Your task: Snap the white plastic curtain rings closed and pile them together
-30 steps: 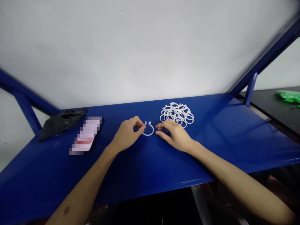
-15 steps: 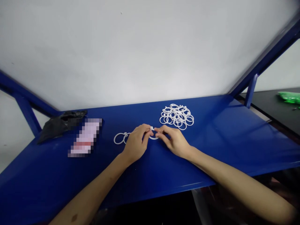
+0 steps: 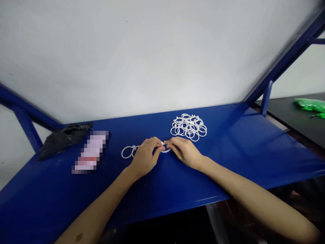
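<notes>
Between my hands is a white plastic ring (image 3: 166,151), like a shower curtain ring, held low over the blue table. My left hand (image 3: 145,156) pinches its left side with thumb and fingertips. On the opposite side, my right hand (image 3: 186,151) grips it the same way. The fingertips nearly meet at the top, where a small white knob partly shows; whether the ring is fastened there cannot be made out. Similar white rings (image 3: 122,154) lie on the table just left of my left hand, which partly covers them. Beyond my right hand is a pile of white rings (image 3: 189,126).
A black plastic bag (image 3: 54,142) lies at the table's left, beside a blurred-out pinkish flat object (image 3: 92,149). The blue table (image 3: 228,135) has a white wall (image 3: 152,61) behind it. Blue frame bars (image 3: 266,98) rise at both ends. Green packaging (image 3: 309,104) rests on a dark surface at right.
My fingertips have drawn closer together at the ring's top, and its knob is more covered now. The view has shifted slightly. The pile and the rings at left lie as before.
</notes>
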The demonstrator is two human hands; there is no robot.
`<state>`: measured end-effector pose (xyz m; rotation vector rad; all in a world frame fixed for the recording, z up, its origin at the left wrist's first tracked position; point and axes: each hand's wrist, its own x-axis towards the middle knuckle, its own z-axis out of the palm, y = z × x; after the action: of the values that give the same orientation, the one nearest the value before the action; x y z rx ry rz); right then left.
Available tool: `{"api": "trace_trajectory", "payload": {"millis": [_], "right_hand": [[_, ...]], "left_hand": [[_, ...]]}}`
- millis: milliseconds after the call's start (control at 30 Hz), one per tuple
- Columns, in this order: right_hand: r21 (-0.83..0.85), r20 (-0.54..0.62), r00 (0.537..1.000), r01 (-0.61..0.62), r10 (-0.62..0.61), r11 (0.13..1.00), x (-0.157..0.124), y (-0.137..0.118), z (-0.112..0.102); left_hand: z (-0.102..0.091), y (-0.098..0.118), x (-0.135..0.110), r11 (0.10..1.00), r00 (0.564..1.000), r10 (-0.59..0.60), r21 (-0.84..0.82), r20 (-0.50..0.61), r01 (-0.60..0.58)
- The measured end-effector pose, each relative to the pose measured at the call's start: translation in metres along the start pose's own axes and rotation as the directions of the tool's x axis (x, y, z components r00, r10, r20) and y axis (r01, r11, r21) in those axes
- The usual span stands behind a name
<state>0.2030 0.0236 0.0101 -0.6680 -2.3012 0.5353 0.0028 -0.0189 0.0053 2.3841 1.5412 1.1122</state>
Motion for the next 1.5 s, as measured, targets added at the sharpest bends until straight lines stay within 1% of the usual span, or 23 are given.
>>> {"api": "trace_trajectory", "payload": {"millis": [67, 133, 167, 233, 300, 333, 400, 433, 500, 533, 600, 700, 833, 967, 1033, 1100, 1167, 1233, 1300, 1367, 1433, 1500], "right_hand": [[-0.041, -0.067, 0.998, -0.015, 0.012, 0.999, 0.006, 0.003, -0.007], [-0.113, -0.184, 0.982, -0.054, 0.033, 0.992, 0.011, 0.008, -0.019], [-0.154, -0.250, 0.967, -0.091, 0.050, 0.984, 0.013, 0.013, -0.026], [-0.222, -0.372, 0.923, -0.193, 0.100, 0.956, 0.015, 0.026, -0.040], [-0.260, -0.448, 0.879, -0.304, 0.164, 0.917, 0.014, 0.043, -0.052], [-0.274, -0.467, 0.862, -0.353, 0.197, 0.895, 0.013, 0.052, -0.056], [-0.296, -0.489, 0.834, -0.433, 0.254, 0.851, 0.011, 0.069, -0.062], [-0.303, -0.493, 0.825, -0.461, 0.277, 0.834, 0.011, 0.076, -0.063], [-0.310, -0.494, 0.814, -0.493, 0.305, 0.813, 0.010, 0.087, -0.062], [-0.312, -0.491, 0.813, -0.500, 0.313, 0.808, 0.011, 0.091, -0.062], [-0.314, -0.471, 0.821, -0.497, 0.322, 0.809, 0.011, 0.095, -0.060], [-0.322, -0.455, 0.834, -0.479, 0.310, 0.816, 0.012, 0.094, -0.061], [-0.336, -0.491, 0.834, -0.449, 0.253, 0.828, 0.012, 0.086, -0.064], [-0.338, -0.509, 0.840, -0.394, 0.186, 0.855, 0.011, 0.074, -0.062], [-0.335, -0.482, 0.862, -0.347, 0.157, 0.876, 0.011, 0.066, -0.056], [-0.311, -0.408, 0.902, -0.282, 0.140, 0.908, 0.009, 0.057, -0.046], [-0.245, -0.281, 0.951, -0.201, 0.129, 0.948, 0.008, 0.044, -0.032], [-0.142, -0.118, 0.987, -0.127, 0.110, 0.982, 0.006, 0.028, -0.018], [-0.046, 0.020, 0.995, -0.095, 0.096, 0.994, 0.005, 0.011, -0.006], [0.010, 0.093, 0.989, -0.113, 0.112, 0.993, 0.005, -0.004, 0.002], [0.036, 0.106, 0.984, -0.147, 0.142, 0.989, 0.005, -0.013, 0.004], [0.054, 0.084, 0.981, -0.181, 0.176, 0.982, 0.005, -0.016, 0.003]], "left_hand": [[0.001, -0.002, 0.002, 0.999, 0.998, 0.003, 0.035, 0.070, -0.005], [-0.002, -0.008, 0.004, 0.993, 0.987, 0.007, 0.113, 0.158, -0.025], [-0.004, -0.014, 0.005, 0.987, 0.980, -0.003, 0.161, 0.197, -0.030], [-0.014, -0.029, 0.007, 0.971, 0.972, -0.062, 0.240, 0.227, 0.006], [-0.029, -0.047, 0.009, 0.948, 0.963, -0.133, 0.314, 0.236, 0.054], [-0.037, -0.055, 0.010, 0.933, 0.957, -0.168, 0.352, 0.237, 0.076], [-0.053, -0.067, 0.010, 0.912, 0.933, -0.233, 0.394, 0.273, 0.112], [-0.059, -0.070, 0.011, 0.907, 0.910, -0.271, 0.399, 0.313, 0.133], [-0.068, -0.073, 0.010, 0.903, 0.870, -0.321, 0.397, 0.374, 0.163], [-0.069, -0.073, 0.010, 0.906, 0.862, -0.326, 0.389, 0.389, 0.167], [-0.069, -0.070, 0.010, 0.914, 0.866, -0.310, 0.374, 0.393, 0.158], [-0.063, -0.067, 0.011, 0.926, 0.885, -0.270, 0.354, 0.379, 0.131], [-0.058, -0.062, 0.014, 0.938, 0.928, -0.224, 0.325, 0.298, 0.123], [-0.060, -0.050, 0.019, 0.930, 0.942, -0.240, 0.333, 0.234, 0.155], [-0.060, -0.041, 0.021, 0.932, 0.941, -0.259, 0.314, 0.218, 0.183], [-0.059, -0.032, 0.023, 0.939, 0.936, -0.278, 0.265, 0.214, 0.219], [-0.055, -0.023, 0.023, 0.948, 0.937, -0.288, 0.201, 0.199, 0.248], [-0.048, -0.015, 0.023, 0.958, 0.949, -0.270, 0.145, 0.165, 0.248], [-0.038, -0.009, 0.021, 0.972, 0.967, -0.220, 0.109, 0.128, 0.207], [-0.028, -0.005, 0.018, 0.985, 0.982, -0.158, 0.088, 0.104, 0.149], [-0.019, -0.005, 0.014, 0.991, 0.989, -0.116, 0.080, 0.088, 0.109], [-0.013, -0.007, 0.011, 0.993, 0.992, -0.099, 0.076, 0.082, 0.093]]}}
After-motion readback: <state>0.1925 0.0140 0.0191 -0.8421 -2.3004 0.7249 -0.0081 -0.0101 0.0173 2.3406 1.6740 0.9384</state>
